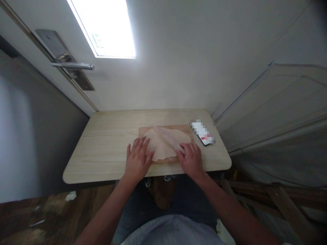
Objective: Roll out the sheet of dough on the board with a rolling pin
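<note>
A flat, pale sheet of what looks like dough lies on a thin brown board, covering most of it. Across the sheet, slanting from far left to near right, rests a pale rolling pin, slightly blurred. Its near end is in my right hand, whose fingers are closed around it. My left hand lies on the left edge of the sheet with fingers spread, holding nothing.
The board lies on a light wooden table with rounded corners. A phone, its screen blurred out, lies right of the board. Behind the table is a pale door with a metal handle and a bright window.
</note>
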`<act>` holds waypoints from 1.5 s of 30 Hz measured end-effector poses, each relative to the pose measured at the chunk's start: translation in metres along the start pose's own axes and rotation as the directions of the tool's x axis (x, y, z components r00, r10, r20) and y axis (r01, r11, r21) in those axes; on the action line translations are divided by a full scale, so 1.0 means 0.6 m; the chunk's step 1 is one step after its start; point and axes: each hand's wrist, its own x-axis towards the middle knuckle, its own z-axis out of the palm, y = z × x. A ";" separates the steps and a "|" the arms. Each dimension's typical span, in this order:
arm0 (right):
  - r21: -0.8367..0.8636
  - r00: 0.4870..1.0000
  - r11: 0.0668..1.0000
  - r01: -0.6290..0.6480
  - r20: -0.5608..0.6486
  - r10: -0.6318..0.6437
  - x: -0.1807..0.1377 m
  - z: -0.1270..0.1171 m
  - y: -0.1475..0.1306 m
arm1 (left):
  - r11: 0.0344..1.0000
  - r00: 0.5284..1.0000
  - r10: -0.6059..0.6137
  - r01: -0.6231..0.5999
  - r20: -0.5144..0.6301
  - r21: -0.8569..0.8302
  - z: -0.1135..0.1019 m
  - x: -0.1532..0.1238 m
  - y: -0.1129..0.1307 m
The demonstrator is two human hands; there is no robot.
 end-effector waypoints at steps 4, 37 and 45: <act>-0.002 0.999 0.999 -0.048 -0.020 0.048 -0.008 0.000 0.016 | 0.977 0.960 0.208 -0.213 0.190 0.010 0.017 -0.008 0.028; -0.024 0.987 0.998 0.058 0.149 -0.054 0.086 0.014 -0.033 | 0.997 0.997 0.079 -0.079 -0.015 0.001 0.022 -0.072 0.004; 0.026 0.982 0.995 0.093 0.160 -0.096 0.074 0.012 -0.034 | 0.999 1.000 0.016 -0.015 -0.019 0.034 0.032 -0.078 -0.011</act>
